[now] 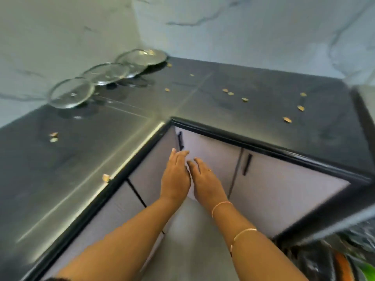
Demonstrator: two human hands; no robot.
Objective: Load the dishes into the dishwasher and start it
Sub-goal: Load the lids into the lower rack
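Head camera, kitchen corner: a person stands in the angle of an L-shaped dark counter [60, 169] with both arms stretched forward and nothing in either hand.

By the look of it the job has barely begun. No dishwasher can be made out, open or shut, and no rack or control panel is in view. The only dishware in sight is a row of glass lids [106, 74], propped overlapping against the marbled wall [243, 27] at the far left of the counter, well apart from the hands. Small pale scraps [287, 119] lie scattered across the dark top. The loading and the start of the machine appear to lie ahead. A blurred dark shape with orange and green at the lower right edge cannot be identified.

The left hand [175, 177] and right hand [205, 179] hover side by side, backs up, just in front of the pale cabinet doors [284, 189] below the counter edge. Their fingers [182, 154] are straight to loosely relaxed and a little apart, gripping nothing. The left fingertips are near a black door handle [180, 140]; whether they touch the door cannot be told. The right hand wears a ring, its forearm two thin bracelets.
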